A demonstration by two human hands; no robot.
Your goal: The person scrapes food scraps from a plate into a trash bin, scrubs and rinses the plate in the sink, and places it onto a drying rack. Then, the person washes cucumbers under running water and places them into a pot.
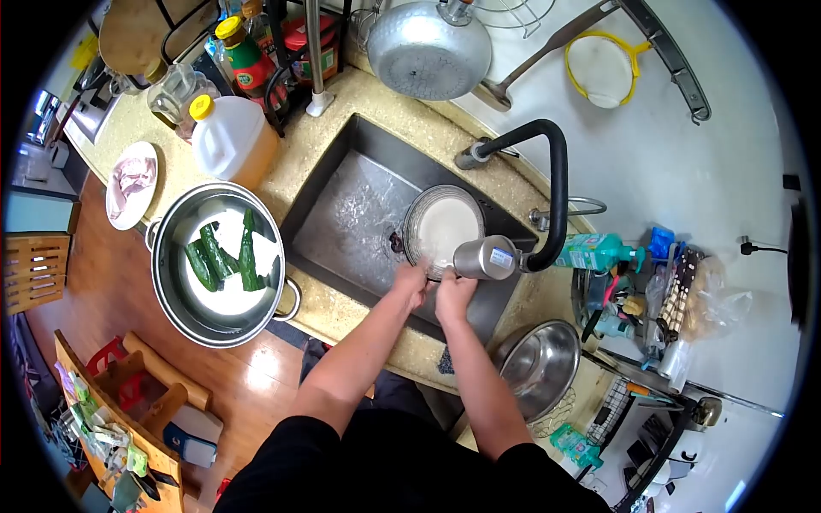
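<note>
So there's a reddish-brown wood floor (227,389) with a bright glare spot, plain white walls (727,162), and a slatted light-wood chair back (34,272).

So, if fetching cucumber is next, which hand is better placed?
Probably the left: the left hand is nearer the pot holding the cucumber; the right hand, by the tap head, is farther off.

Bowl water (449,224) perhaps milky, cucumbers (247,256) dark green
</note>
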